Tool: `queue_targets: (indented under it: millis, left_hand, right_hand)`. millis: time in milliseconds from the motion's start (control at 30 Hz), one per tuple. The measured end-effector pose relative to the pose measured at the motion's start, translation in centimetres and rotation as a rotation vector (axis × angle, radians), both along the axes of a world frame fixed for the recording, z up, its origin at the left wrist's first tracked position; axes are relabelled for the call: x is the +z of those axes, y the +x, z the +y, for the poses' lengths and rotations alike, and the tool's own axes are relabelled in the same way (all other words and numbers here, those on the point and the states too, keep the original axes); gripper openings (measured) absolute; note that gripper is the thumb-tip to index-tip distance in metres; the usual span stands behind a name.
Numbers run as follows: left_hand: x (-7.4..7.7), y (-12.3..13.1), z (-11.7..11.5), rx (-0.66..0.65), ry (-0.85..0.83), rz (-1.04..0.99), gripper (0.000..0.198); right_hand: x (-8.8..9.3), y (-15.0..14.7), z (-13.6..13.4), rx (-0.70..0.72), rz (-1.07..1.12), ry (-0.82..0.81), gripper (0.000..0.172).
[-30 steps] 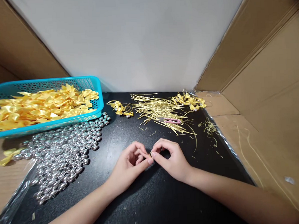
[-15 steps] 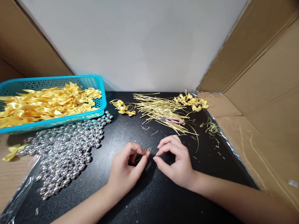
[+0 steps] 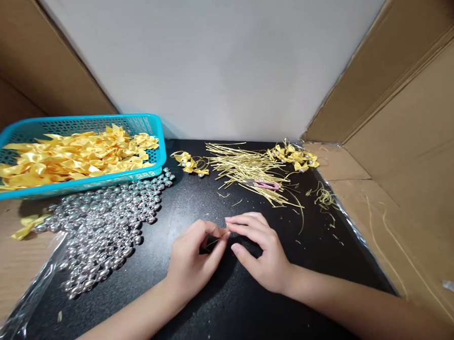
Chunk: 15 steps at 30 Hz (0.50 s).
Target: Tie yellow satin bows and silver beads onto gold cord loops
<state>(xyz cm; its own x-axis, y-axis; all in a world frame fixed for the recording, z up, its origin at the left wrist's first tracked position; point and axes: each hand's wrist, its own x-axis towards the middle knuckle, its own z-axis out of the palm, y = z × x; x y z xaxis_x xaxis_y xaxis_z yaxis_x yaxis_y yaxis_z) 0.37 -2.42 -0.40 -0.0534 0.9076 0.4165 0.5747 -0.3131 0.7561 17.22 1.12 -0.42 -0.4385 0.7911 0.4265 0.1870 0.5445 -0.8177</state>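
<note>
Over the black tabletop, my left hand point(image 3: 193, 255) pinches a thin gold cord point(image 3: 212, 242) between thumb and forefinger. Part of that cord is hidden by the fingers. My right hand point(image 3: 265, 251) is close on the right side, its forefinger reaching the left fingertips, its thumb held apart below. I see nothing gripped in it. Beyond both hands lies a loose pile of gold cords point(image 3: 236, 164), with a pink-handled cutting tool point(image 3: 266, 184) on top. Silver beads point(image 3: 108, 224) are spread to the left of my left hand.
A turquoise basket point(image 3: 79, 185) at the back left holds yellow ribbon bows point(image 3: 77, 155). Bows with beads and cord loops lie in a small group point(image 3: 190, 164) and a larger cluster point(image 3: 295, 156). Cord scraps point(image 3: 323, 196) are at right. Cardboard walls point(image 3: 405, 94) flank the table.
My right hand has moved left so its forefinger meets the left fingertips, and its fingers have straightened, parting from the thumb. My left hand keeps its pinch on the cord.
</note>
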Motion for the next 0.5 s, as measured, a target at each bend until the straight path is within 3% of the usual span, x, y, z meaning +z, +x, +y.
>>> queue_targets:
  millis: [167,333,500]
  left_hand:
    - [0.1,0.0,0.4,-0.027,-0.142,-0.175,0.016]
    - [0.5,-0.1,1.3,-0.233,-0.377,-0.547,0.025]
    - [0.4,-0.4,1.7,-0.382,-0.513,-0.741,0.029]
  right_hand:
    - [-0.6,-0.1,0.3,0.026,0.106,-0.131,0.03]
    - [-0.8,-0.2,0.9,0.063,0.219,-0.286,0.019]
    - [-0.6,0.0,1.0,0.125,0.262,-0.343,0.013]
